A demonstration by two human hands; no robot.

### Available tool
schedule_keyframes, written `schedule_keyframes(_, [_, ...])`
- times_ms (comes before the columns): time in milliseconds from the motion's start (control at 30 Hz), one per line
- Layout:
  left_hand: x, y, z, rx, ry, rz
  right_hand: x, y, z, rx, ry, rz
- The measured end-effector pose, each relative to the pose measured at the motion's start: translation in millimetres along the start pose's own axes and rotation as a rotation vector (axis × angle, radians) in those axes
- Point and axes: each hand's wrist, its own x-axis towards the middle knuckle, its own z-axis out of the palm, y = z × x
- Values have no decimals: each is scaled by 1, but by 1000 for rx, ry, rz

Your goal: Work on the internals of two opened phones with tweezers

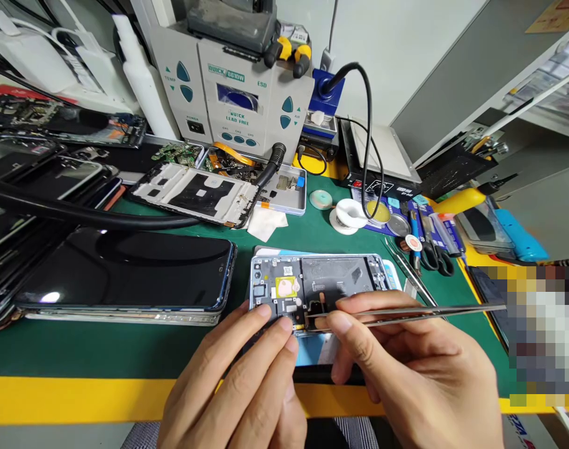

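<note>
An opened phone frame [334,274] with a bare dark inner side lies at the front middle of the green mat. My left hand [238,380] rests its fingertips on the frame's near left corner and steadies it. In my right hand [406,368] metal tweezers [406,313] are pinched between thumb and fingers. Their tips reach the frame's near edge, beside a small dark part; whether they grip anything cannot be made out. A copper-toned pad on yellow shows at the frame's left. Below the frame lies a blue and white sheet [315,350], partly covered by my hands.
Behind stands a hot-air station [240,93] with a black hose. A screen-up phone [130,268] and stacked phone parts fill the left. White spool [349,215], scissors [437,257], spare tweezers [410,274] and a yellow-handled tool [462,201] lie right. The mat has a yellow front edge [78,399].
</note>
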Motion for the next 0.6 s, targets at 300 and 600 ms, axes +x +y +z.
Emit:
schedule_keyframes(300, [3, -1, -2, 4, -40, -21, -9, 6, 1, 16, 36, 9])
schedule_keyframes(600, [3, 1, -2, -7, -23, 23, -8, 7, -2, 107, 22, 46])
